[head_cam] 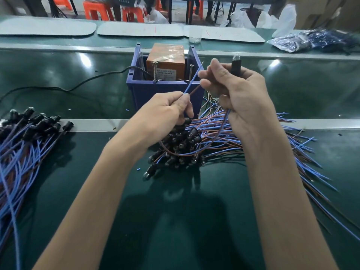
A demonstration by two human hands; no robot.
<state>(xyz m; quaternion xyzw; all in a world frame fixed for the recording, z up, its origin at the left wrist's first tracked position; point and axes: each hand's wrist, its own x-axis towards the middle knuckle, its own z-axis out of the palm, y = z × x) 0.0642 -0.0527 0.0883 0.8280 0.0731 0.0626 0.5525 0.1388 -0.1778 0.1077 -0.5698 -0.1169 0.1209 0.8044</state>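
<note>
My left hand [167, 110] pinches a blue wire [192, 79] that points up and to the right. A brown wire [194, 90] runs from my right fingertips down towards my left hand. My right hand [239, 94] grips a black lamp holder [236, 64] with a clear bulb tip poking up above the fist; its wires loop down below both hands. Under my hands lies a pile of black lamp holders with blue and brown wires [187, 147] on the green table [175, 221]. Directly behind my hands stands a blue box [136, 86] holding an orange device [165, 61].
A second bundle of wired lamp holders [29, 133] lies at the left. Loose blue and brown wire ends [303, 152] fan out to the right. A black cable [68, 88] runs left from the box. White mats [140, 29] and plastic bags [315, 39] sit at the back.
</note>
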